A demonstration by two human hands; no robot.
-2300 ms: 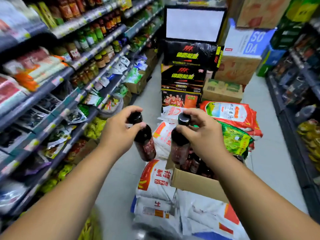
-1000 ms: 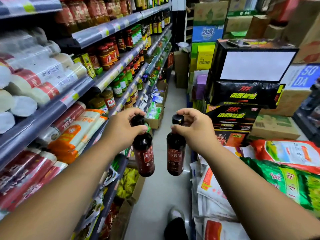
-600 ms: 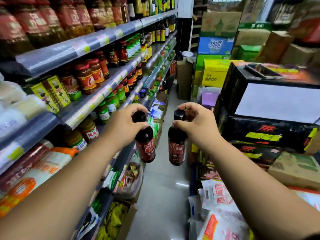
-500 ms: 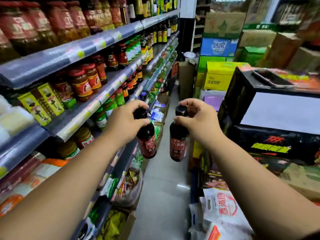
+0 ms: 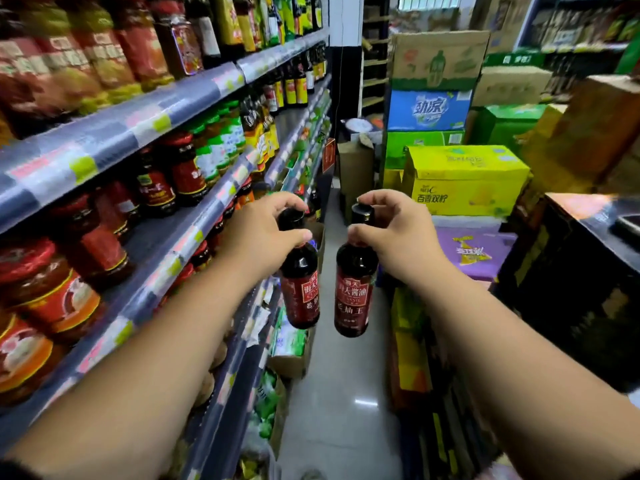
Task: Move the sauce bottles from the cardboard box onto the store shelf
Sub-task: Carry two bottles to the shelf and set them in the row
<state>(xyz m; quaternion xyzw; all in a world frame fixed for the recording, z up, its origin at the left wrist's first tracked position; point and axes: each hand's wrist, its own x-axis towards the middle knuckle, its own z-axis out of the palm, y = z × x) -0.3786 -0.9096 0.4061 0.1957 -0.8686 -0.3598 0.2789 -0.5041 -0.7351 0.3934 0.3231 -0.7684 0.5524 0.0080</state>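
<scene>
Left of the left hand (image 5: 258,237) runs the shelf (image 5: 194,237), its tiers crowded with red-lidded jars (image 5: 183,168) and, further along past the hand, dark bottles (image 5: 294,84) that look like the same kind of goods. The left hand is closed round the neck of 1 sauce bottle (image 5: 300,289), thumb and fingers (image 5: 287,202) pinching just under the cap, the body hanging free and tilted a little. Just right of it, not quite touching, the right hand (image 5: 398,237) grips the neck of a 2nd bottle (image 5: 355,292) the same way, hanging nearly upright. Both are carried in the aisle, level with the middle tier and not yet on any tier. The risk, as I judge it, lies in that neck-only hold: the 2 swinging bodies could knock together, or 1 could slip if the fingers relax while reaching in. The tiers look full near the hands, so pushing a bottle in could tip a jar off the edge. The source box is out of view, so its contents cannot be told. Right of the right hand stand closed cartons, 1 yellow carton (image 5: 464,181) and a blue carton (image 5: 429,109) above it, with dark cases beyond; nothing shows what is inside them.
</scene>
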